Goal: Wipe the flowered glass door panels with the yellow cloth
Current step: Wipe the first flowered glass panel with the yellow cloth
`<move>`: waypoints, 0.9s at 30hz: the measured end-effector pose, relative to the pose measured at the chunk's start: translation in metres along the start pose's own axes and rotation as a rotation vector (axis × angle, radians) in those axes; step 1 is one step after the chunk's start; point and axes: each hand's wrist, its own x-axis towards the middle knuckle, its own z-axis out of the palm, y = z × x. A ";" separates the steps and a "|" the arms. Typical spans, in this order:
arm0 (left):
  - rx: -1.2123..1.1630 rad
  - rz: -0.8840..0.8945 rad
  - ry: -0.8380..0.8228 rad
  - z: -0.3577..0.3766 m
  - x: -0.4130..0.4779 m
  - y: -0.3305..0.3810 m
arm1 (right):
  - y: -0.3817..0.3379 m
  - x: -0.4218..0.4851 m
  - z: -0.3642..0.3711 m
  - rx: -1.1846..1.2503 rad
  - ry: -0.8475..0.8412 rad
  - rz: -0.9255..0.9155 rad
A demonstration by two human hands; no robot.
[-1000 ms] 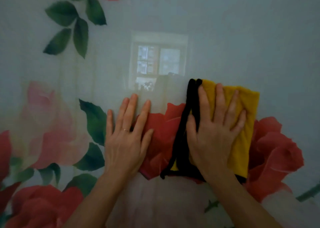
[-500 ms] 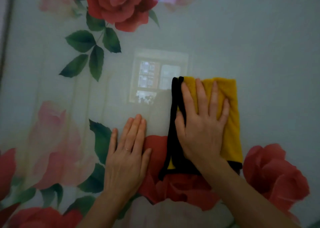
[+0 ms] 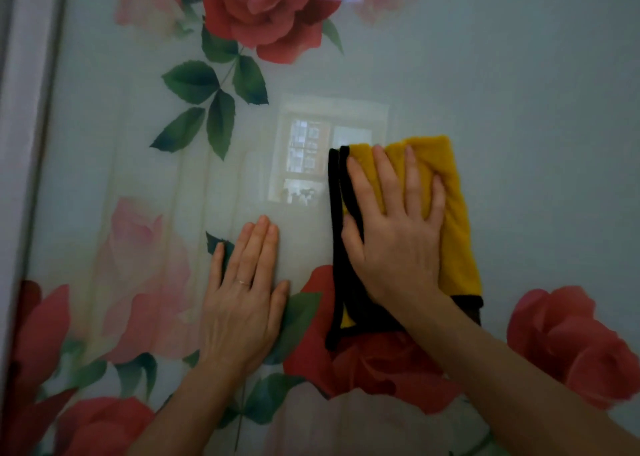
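Observation:
The glass door panel [image 3: 519, 75] fills the view, pale with printed red and pink roses and green leaves. A folded yellow cloth [image 3: 457, 220] with black edging lies flat against the glass right of centre. My right hand [image 3: 394, 234] presses on it with straight, spread fingers. My left hand [image 3: 242, 293] rests flat on the bare glass to the left of the cloth, fingers together, a thin ring on one finger. The two hands are a short gap apart.
A pale door frame [image 3: 24, 144] runs down the left edge. A window reflection [image 3: 311, 158] shows in the glass just left of the cloth's top. Plain glass extends above and to the right.
Both hands and the cloth have slid up the glass, off the lower red rose. The view has risen too, bringing the upper red rose and the left frame into sight.

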 end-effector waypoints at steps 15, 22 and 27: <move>-0.036 0.051 -0.010 -0.003 -0.010 -0.024 | 0.013 -0.031 -0.004 -0.013 -0.116 -0.342; -0.046 0.057 -0.013 -0.004 -0.010 -0.022 | -0.022 -0.056 0.001 -0.043 -0.078 -0.108; -0.038 0.057 -0.004 -0.004 -0.011 -0.024 | -0.018 -0.095 -0.008 0.022 -0.229 -0.471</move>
